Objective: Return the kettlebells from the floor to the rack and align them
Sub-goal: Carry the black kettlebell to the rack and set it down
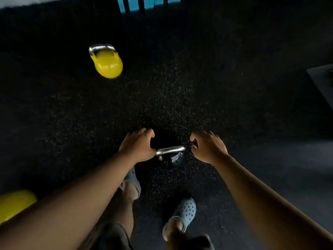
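My left hand (137, 146) is curled but not closed, its heel touching the left end of the silver handle (170, 150) of the black kettlebell (173, 157); my right hand (207, 147) hangs just beside the handle's right end, fingers loosely bent and holding nothing, though the dim light leaves me unsure whether a fingertip brushes the metal; the black kettlebell stands on the dark speckled floor (171, 98) between my two hands, its body nearly lost against the rubber; just nearer to me than that kettlebell are my feet in pale blue clogs, the left clog (132, 179) close behind it, the right clog (182, 215) further back; well beyond the black kettlebell and to its left sits a yellow kettlebell (107, 63) with a silver handle, tipped away from me; another yellow kettlebell (15, 203) shows far to the left of the black one, partly hidden by my left forearm; far past it, at the top edge, stand some bright blue bars (146, 3).
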Available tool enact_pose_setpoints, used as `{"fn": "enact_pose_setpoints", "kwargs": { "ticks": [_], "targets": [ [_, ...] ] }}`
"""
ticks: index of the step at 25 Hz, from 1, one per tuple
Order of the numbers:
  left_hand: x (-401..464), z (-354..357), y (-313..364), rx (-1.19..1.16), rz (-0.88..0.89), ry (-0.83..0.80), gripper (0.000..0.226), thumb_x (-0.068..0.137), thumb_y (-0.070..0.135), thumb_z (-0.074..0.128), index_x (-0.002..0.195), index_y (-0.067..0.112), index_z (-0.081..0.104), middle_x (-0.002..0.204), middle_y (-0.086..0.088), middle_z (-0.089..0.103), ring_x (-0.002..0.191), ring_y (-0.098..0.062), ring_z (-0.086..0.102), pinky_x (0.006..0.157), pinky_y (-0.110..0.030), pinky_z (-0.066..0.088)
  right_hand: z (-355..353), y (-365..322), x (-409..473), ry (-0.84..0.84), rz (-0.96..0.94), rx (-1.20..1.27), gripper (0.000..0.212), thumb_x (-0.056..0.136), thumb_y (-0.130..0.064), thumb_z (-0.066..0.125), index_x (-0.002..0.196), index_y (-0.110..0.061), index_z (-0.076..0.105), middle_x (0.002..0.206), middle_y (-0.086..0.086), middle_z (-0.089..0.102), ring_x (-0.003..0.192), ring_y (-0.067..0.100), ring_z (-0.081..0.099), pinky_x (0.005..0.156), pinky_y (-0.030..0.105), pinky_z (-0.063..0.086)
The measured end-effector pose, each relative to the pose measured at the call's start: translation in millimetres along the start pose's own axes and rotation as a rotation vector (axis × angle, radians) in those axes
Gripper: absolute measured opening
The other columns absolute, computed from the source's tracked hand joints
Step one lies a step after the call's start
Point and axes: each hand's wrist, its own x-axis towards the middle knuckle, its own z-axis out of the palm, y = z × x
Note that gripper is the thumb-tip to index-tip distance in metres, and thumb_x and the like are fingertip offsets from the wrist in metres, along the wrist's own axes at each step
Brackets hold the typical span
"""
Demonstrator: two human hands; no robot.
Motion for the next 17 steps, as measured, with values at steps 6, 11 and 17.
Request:
{"fn": "enact_pose_setpoints", "kwargs": {
  "ticks": [6,11,17],
  "targets": [
    [129,144,-58,0.014,-0.034,-0.175,0.060,0.072,0.038,0.066,0.127,0.021,0.049,0.128,-0.004,0.052,0.116,-0.029,0.053,0.095,-0.042,0.045,155,41,112,-0.158,0.009,-0.115,0.048,0.083,-0.031,0.063,0.130,-0.028,0.052,0.135,0.005,0.050,0.123,0.030,0.045,0.096,0.042,0.041],
    [176,237,-80,-0.175,0.013,-0.287,0.043,0.076,0.039,0.071,0.110,0.018,0.057,0.112,0.000,0.061,0.097,-0.020,0.058,0.078,-0.032,0.048,228,62,157,-0.303,-0.020,-0.089,0.040,0.085,-0.036,0.068,0.121,-0.021,0.060,0.125,0.007,0.058,0.113,0.027,0.054,0.088,0.039,0.049],
    [191,205,-89,-0.334,0.120,-0.373,0.022,0.079,0.034,0.071,0.096,0.021,0.065,0.079,0.008,0.065,0.067,-0.008,0.060,0.055,-0.022,0.043,200,43,172,-0.444,-0.054,0.143,0.025,0.082,-0.018,0.073,0.106,-0.014,0.068,0.088,-0.004,0.065,0.072,0.010,0.056,0.057,0.013,0.040]
  ]
}}
